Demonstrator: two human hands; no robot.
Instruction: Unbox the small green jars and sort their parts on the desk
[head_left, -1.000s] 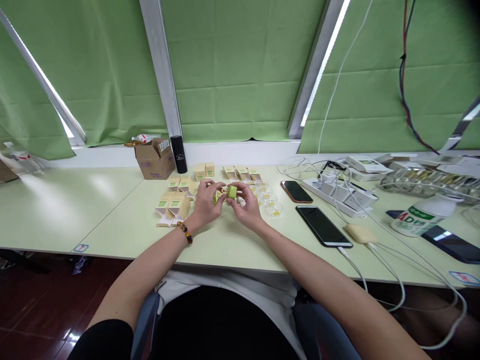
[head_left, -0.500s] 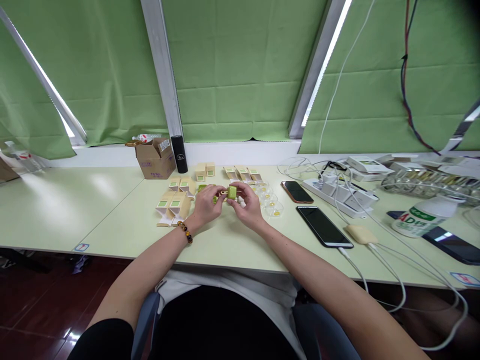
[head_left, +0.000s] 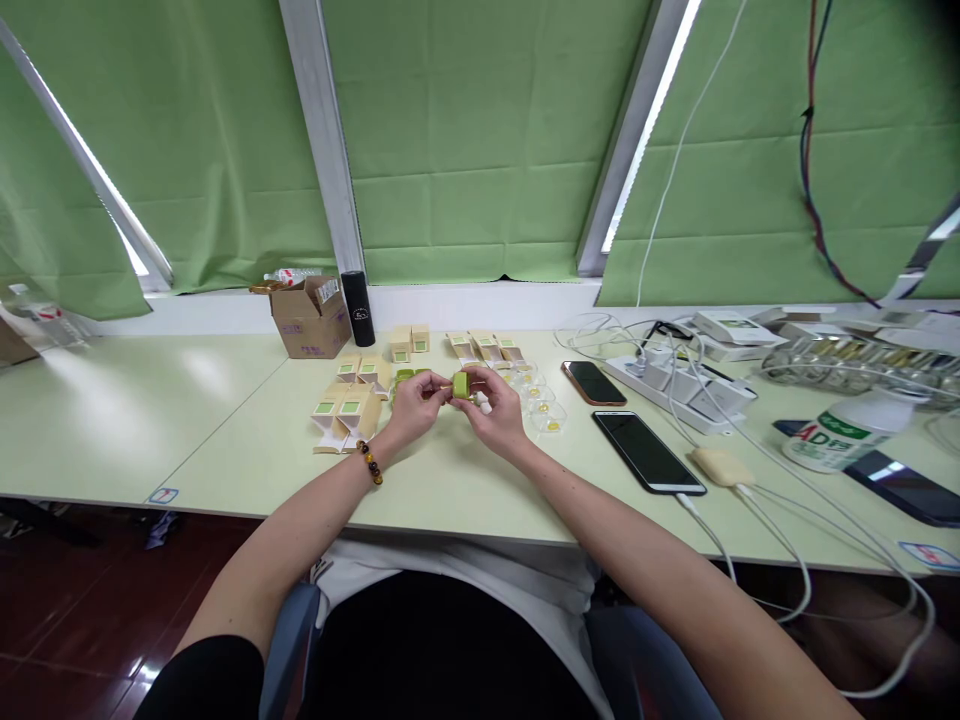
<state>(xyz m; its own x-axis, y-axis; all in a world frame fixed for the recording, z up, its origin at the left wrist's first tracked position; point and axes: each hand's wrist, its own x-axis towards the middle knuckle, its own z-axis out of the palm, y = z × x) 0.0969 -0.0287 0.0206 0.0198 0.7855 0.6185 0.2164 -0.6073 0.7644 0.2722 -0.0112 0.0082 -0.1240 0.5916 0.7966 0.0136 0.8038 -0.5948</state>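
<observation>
Over the middle of the table, my right hand [head_left: 496, 408] pinches a small glossy green block-shaped piece [head_left: 460, 386] between thumb and fingers. My left hand [head_left: 417, 408], with a beaded bracelet [head_left: 370, 463] on its wrist, is closed at the left side of that piece. Its fingertips pinch something too small to make out. Several similar green pieces [head_left: 405, 375] lie behind my left hand, partly hidden. Open cream cartons with green squares [head_left: 358, 410] stand to its left. Clear plastic cups with yellow bits [head_left: 547, 416] sit just right of my right hand.
Cream cartons [head_left: 486, 348] stand at the back. Behind left are a cardboard box [head_left: 309, 318] and a black cylinder [head_left: 358, 308]. Phones [head_left: 649, 453], a power strip [head_left: 675, 392], tangled white cables, a white bottle [head_left: 851, 432] and a tray of small items [head_left: 862, 362] crowd the right.
The green piece has turned slightly and shifted a little left in my right fingers. My left fingertips have stayed close beside it, moving only slightly.
</observation>
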